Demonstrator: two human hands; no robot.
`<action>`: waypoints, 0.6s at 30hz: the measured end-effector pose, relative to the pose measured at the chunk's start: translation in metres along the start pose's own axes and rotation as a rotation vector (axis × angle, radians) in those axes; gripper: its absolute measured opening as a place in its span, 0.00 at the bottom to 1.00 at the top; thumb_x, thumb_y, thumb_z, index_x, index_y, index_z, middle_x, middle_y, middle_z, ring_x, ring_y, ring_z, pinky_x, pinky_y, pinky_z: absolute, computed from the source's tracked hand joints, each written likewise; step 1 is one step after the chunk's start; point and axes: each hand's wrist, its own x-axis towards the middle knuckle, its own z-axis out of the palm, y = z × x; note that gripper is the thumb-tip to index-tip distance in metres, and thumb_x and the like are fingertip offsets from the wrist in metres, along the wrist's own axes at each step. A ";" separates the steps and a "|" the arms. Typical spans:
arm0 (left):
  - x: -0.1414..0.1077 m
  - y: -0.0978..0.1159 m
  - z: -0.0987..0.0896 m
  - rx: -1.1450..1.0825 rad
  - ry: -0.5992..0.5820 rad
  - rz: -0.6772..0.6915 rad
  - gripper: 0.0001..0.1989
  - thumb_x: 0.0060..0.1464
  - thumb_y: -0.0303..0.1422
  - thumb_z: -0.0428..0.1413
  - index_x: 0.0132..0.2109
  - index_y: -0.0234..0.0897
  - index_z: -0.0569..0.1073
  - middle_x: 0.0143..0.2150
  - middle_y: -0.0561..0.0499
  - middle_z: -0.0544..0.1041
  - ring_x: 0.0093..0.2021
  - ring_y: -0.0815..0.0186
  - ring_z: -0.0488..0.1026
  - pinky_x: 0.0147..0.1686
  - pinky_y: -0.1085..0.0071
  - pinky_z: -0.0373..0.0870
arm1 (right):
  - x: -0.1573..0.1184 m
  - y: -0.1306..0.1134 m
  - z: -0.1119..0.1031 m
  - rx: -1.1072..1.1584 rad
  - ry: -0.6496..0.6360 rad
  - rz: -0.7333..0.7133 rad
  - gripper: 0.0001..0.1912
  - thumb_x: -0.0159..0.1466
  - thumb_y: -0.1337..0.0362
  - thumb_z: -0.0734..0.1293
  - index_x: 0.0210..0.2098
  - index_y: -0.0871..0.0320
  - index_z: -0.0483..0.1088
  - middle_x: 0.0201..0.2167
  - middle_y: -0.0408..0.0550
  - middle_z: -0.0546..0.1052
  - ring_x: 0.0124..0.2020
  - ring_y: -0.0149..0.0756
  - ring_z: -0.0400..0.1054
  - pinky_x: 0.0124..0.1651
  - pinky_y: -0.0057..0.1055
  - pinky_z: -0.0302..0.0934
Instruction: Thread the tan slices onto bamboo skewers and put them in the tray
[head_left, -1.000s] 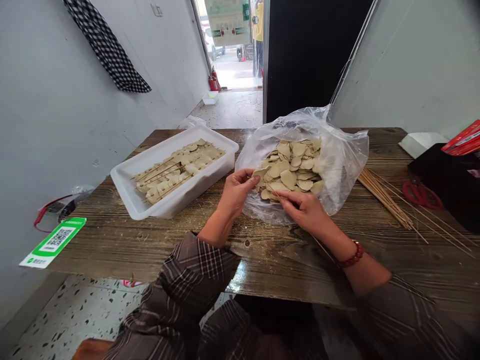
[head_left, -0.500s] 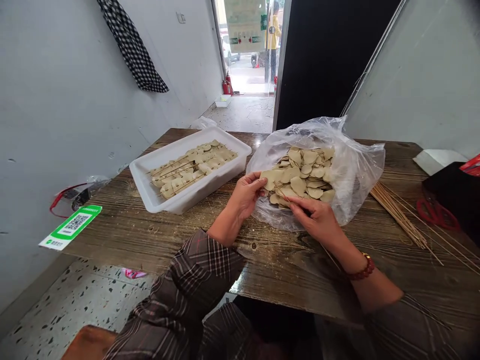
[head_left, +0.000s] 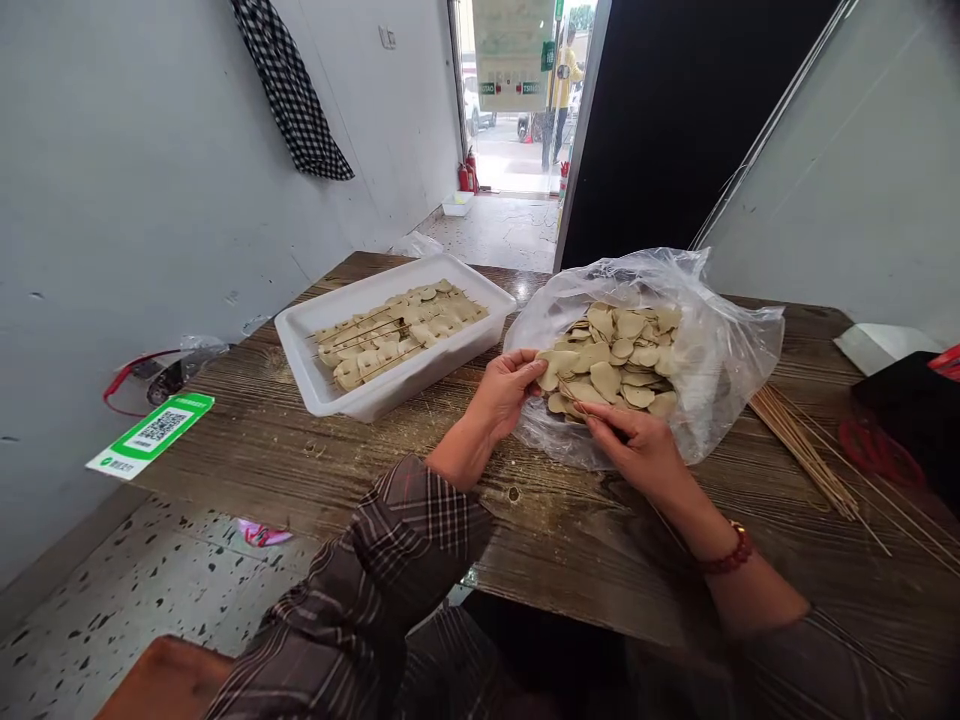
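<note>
Thin beige slices of food lie heaped in a clear plastic bag that is spread open on the table. At the bag's near left edge my left hand pinches a slice between thumb and fingers. My right hand is closed on a thin wooden skewer, whose shaft runs back under my wrist. The skewer's tip is close to the held slice; whether it touches cannot be made out. To the left, a white tray holds several skewers threaded with slices.
Loose wooden skewers lie right of the bag, with red scissors and a black container beyond. A green payment card sits at the table's left edge. Behind the table are a wall and a glass door.
The view has shifted slightly, so everything sits a little differently in the picture. Both hands keep their grips, with little movement relative to the bag.
</note>
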 end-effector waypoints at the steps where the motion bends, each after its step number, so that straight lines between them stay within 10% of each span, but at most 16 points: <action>1: 0.000 0.000 0.001 0.002 -0.002 -0.002 0.16 0.35 0.34 0.70 0.30 0.30 0.75 0.24 0.55 0.73 0.21 0.76 0.64 0.21 0.77 0.60 | 0.000 0.000 0.000 0.004 0.004 0.004 0.14 0.64 0.65 0.65 0.46 0.54 0.80 0.43 0.49 0.82 0.41 0.42 0.78 0.46 0.38 0.73; 18: -0.003 0.000 0.002 0.180 0.010 0.086 0.15 0.38 0.36 0.67 0.33 0.32 0.76 0.25 0.55 0.72 0.23 0.76 0.62 0.23 0.77 0.57 | 0.002 0.002 0.006 0.036 -0.004 0.108 0.14 0.65 0.62 0.64 0.44 0.56 0.80 0.42 0.50 0.83 0.40 0.44 0.78 0.43 0.39 0.72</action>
